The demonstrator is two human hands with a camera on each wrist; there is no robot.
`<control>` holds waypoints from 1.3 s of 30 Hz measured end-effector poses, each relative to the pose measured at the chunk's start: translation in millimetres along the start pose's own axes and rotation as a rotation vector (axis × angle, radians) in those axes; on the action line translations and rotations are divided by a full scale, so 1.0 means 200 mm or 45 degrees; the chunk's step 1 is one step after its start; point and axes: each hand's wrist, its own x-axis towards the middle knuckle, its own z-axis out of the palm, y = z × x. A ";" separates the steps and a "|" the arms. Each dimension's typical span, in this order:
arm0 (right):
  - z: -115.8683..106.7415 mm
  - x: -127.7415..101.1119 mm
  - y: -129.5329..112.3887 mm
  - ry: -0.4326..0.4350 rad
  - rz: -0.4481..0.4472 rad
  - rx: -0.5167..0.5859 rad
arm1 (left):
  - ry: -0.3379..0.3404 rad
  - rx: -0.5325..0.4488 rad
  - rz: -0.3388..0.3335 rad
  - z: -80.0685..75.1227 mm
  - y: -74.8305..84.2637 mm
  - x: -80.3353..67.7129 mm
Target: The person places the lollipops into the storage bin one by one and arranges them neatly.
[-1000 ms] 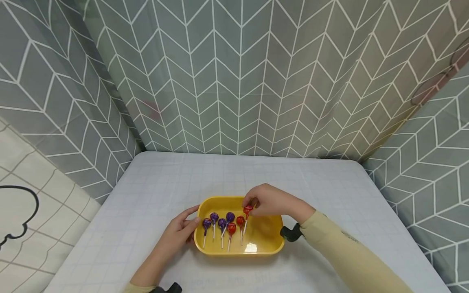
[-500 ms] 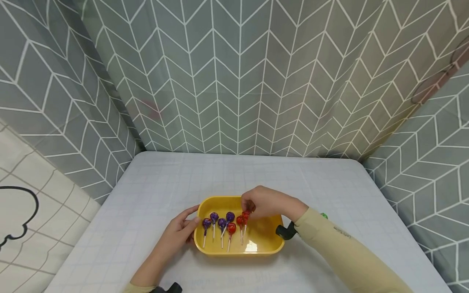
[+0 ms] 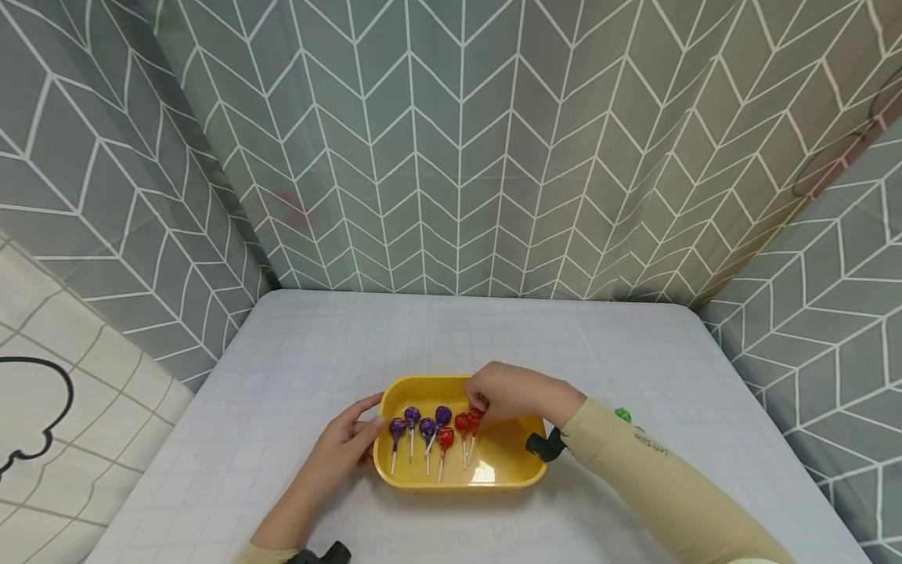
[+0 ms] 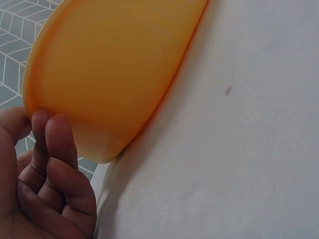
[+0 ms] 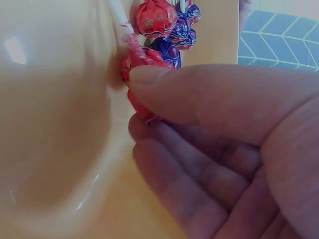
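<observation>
A yellow tray (image 3: 514, 462) holds red and purple lollipops, their sticks pointing toward the person. My left hand (image 3: 345, 440) grips the tray's left end, with the thumb at the rim; in the left wrist view its curled fingers (image 4: 60, 144) are at the tray's outer wall. Over the tray's far side, my right hand (image 3: 517, 394) pinches a red lollipop (image 5: 142, 104) by its wrapped head. That lollipop lies right beside another red lollipop (image 3: 461, 423). A third red lollipop (image 3: 445, 439) sits a little nearer, next to several purple lollipops (image 3: 398, 428) on the left.
On the white table (image 3: 338, 345), a green-wrapped lollipop (image 3: 623, 413) shows partly behind the right sleeve (image 3: 634, 454). A patterned grey curtain (image 3: 437, 157) hangs along the far edge. Black wrist straps (image 3: 546, 446) are worn on both arms.
My right hand has brought the red lollipop slightly nearer and lowered it beside the other red one. The right forearm shifted left, uncovering the green lollipop. My left hand stays on the tray.
</observation>
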 end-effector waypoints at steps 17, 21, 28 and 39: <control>0.01 0.03 -0.01 -0.038 0.058 -0.058 | 0.008 0.018 -0.002 0.00 0.01 0.00; 0.02 0.03 0.00 -0.059 0.078 -0.040 | 0.002 0.016 0.000 0.00 0.01 0.00; 0.03 0.03 -0.01 -0.080 0.094 -0.016 | -0.013 0.009 0.008 -0.01 0.02 0.00; 0.03 0.04 0.00 -0.086 0.111 0.008 | -0.021 -0.005 0.004 -0.01 0.02 -0.01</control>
